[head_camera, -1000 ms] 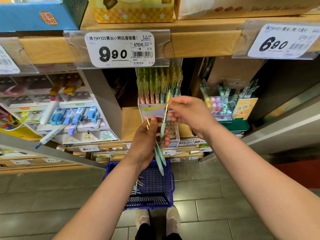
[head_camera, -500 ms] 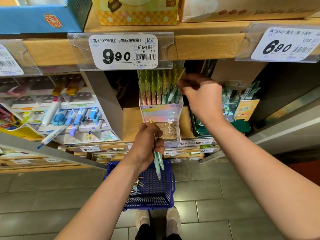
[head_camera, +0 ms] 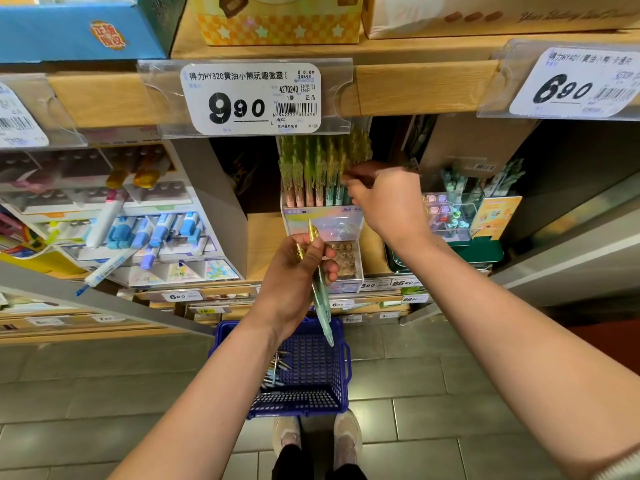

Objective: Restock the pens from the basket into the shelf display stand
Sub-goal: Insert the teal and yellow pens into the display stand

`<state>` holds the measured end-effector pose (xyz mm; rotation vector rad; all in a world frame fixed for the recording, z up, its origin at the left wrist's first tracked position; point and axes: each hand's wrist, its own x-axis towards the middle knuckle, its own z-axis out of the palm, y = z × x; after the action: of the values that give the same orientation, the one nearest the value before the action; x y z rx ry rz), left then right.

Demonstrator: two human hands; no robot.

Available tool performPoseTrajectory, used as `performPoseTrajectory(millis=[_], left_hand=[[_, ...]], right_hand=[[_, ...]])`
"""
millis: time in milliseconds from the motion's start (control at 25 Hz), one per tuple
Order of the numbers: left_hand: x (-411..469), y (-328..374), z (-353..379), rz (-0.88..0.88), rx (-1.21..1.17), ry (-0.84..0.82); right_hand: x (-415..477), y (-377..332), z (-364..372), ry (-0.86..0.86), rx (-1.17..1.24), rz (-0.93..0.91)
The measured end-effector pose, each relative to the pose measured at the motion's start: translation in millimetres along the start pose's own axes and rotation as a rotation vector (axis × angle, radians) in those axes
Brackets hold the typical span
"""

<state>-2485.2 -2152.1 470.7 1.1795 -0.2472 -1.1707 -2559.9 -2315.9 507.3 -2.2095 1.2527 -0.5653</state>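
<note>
Leftmost, the left hand (head_camera: pixel 294 271) gripped a few slim teal plastic pens with gold clips (head_camera: pixel 320 296). Beneath it sat the blue mesh plastic basket (head_camera: pixel 346 372) holding loose pens (head_camera: pixel 275 372). Just above it stood the clear iridescent display stand (head_camera: pixel 332 220). The right hand (head_camera: pixel 384 202) curled at the stand's upper right corner, its grasp too blurred to tell.

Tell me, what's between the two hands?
In the head view, the pen stand shows between the left hand and the right hand, with the held pens poking up before it.

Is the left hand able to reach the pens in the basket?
Probably not yet: the left hand grips two pens, and the basket sits on the floor well below, though nothing blocks it.
</note>
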Motion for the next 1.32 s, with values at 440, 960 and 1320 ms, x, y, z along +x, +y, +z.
performPoseTrajectory(millis=[440, 960, 1320], left_hand=[[-5, -1, 4, 0.033, 0.199, -0.072], [-3, -9, -2, 0.018, 0.339, -0.078], [11, -9, -9, -0.153, 0.116, -0.044]], right_hand=[[-49, -3, -3, -0.562, 0.53, 0.38], [-39, 5, -20, -0.45, 0.737, 0.438], [-1, 9, -36, 0.225, 0.517, 0.103]])
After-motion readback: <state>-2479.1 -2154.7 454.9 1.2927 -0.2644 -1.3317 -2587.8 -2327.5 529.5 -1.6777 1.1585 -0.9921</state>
